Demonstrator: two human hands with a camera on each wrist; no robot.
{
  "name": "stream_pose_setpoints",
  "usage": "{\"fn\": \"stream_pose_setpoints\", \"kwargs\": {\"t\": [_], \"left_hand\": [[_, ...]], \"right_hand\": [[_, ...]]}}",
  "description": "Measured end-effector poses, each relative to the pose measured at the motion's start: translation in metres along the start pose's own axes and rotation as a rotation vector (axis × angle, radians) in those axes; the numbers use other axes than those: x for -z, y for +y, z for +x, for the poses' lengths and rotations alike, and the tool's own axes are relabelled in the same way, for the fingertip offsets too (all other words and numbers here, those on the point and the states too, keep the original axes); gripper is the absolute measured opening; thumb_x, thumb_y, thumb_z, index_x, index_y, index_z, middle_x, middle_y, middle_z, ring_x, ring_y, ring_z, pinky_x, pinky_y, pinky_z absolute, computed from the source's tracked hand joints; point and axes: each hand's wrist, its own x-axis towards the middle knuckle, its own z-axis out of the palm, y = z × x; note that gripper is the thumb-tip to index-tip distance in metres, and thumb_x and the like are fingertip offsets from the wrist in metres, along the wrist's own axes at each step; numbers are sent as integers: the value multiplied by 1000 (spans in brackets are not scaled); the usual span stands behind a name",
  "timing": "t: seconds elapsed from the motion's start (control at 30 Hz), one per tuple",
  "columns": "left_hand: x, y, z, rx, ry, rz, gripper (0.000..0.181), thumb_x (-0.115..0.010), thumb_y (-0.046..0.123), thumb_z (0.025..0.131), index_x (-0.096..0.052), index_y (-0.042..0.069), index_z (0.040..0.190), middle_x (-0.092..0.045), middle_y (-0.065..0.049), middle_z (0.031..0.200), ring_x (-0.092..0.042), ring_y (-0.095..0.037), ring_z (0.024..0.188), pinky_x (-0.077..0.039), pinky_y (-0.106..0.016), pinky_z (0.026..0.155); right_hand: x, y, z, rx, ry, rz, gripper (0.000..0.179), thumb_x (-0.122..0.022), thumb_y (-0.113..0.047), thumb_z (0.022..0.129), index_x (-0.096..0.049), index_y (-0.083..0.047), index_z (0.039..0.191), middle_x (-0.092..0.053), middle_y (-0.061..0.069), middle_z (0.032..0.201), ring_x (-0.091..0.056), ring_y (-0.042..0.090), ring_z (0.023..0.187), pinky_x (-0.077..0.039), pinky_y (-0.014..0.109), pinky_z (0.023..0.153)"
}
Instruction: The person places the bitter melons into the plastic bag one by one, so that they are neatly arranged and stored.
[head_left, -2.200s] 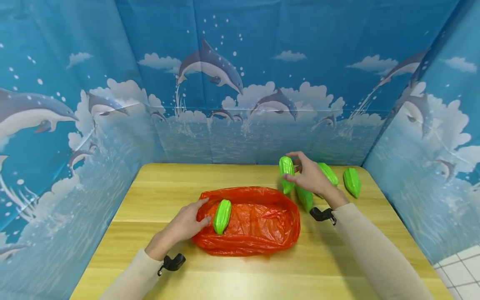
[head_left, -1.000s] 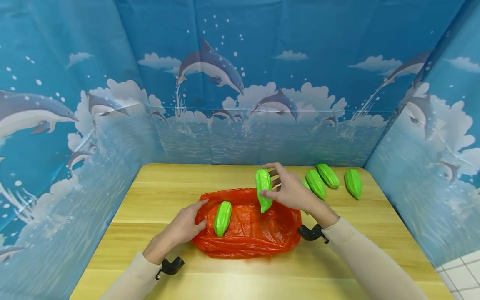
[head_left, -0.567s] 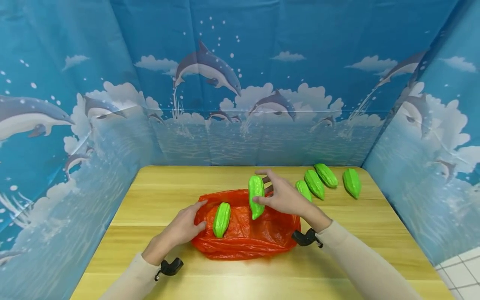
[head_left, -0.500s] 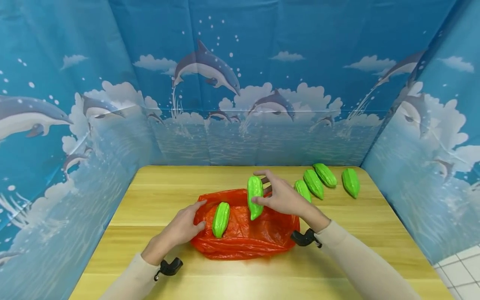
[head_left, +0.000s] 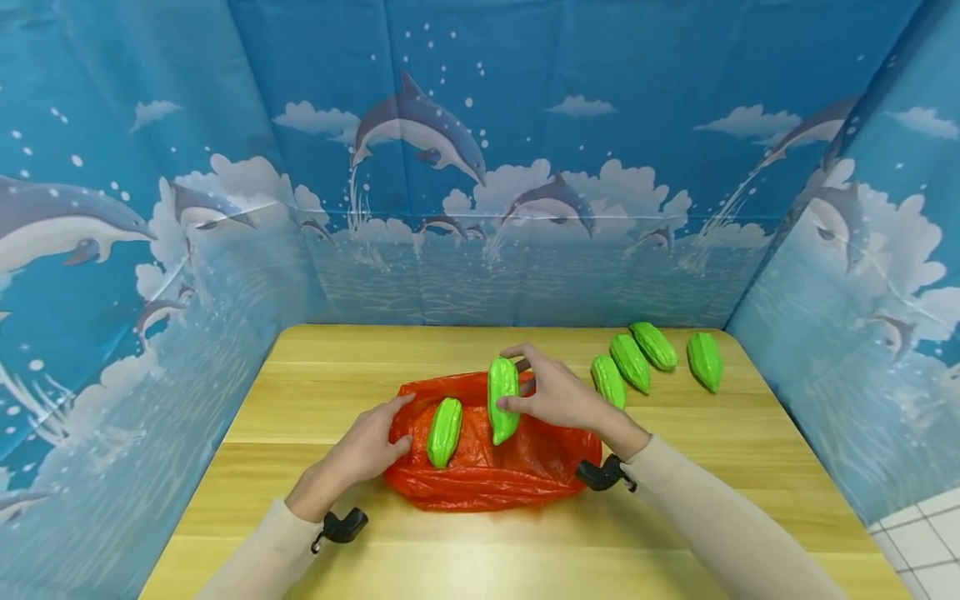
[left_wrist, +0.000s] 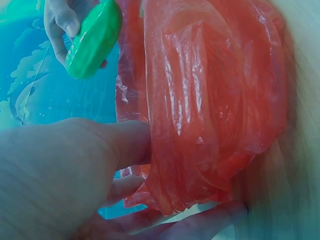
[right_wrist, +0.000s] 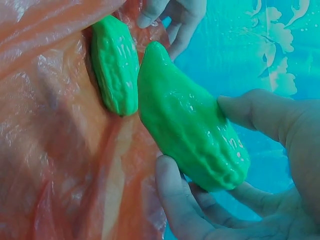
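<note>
My right hand grips a bright green bitter melon with knobbly ridges, thumb on one side and fingers on the other. It hangs over the red plastic bag, which lies wide open on the table. In the right wrist view the held bitter melon points its narrow tip towards the left hand. Inside the bag, at its left part, lies another bitter melon. My left hand holds the bag's left rim; in the left wrist view its thumb is tucked behind the film, with fingers on the other side.
Several more bitter melons lie at the back right of the wooden table. A blue dolphin-print curtain stands along the back and both sides. Each wrist carries a small black camera mount.
My right hand has carried the bitter melon from the back right leftward and lower over the bag. The left hand has stayed at the bag's left rim.
</note>
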Motion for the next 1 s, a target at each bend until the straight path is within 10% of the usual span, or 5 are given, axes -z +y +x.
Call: {"fn": "stream_pose_setpoints", "kwargs": {"t": [0.7,1.0], "left_hand": [[0,2,2,-3,3,-3,75,-78,5,107,-49,6,176,-55,-26,177,-56,-50,163,-51,-69,132],[-2,2,0,-1,9,0,77,-79,5,106,-48,5,177,-55,-27,177,-55,-52,163,-50,-70,132]], "right_hand": [[-13,-3,12,-76,-101,105,80,-89,-33,105,-49,-12,171,-63,24,153,-79,23,103,-68,46,94],[-21,-1,17,-103,-172,174,77,-87,-28,107,-49,-16,173,-61,26,153,-83,46,105,-69,52,95]]}}
